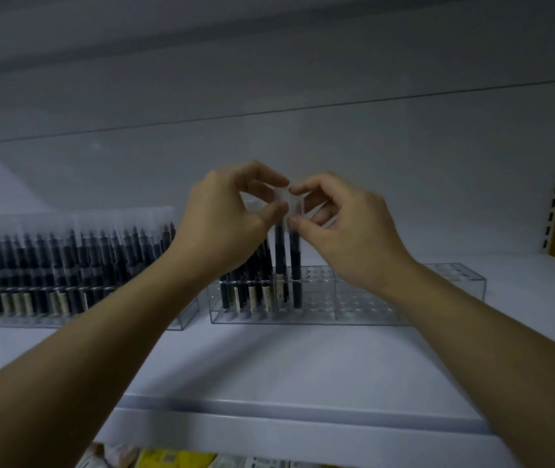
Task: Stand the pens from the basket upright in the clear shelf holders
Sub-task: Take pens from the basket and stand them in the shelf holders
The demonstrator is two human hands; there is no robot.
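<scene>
Where pens (279,265) end, holder (370,309) holes lie open.

Dim, bluish, flat light, soft overall focus, motion blur at the fingers (281,211), wide-angle bending at edges

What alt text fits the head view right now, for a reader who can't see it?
The left grip and right grip, both bare hands, pinch something pale and translucent at the tops of two dark pens standing in a partly filled clear holder on a white shelf. A second holder to its left is packed with pens.
</scene>
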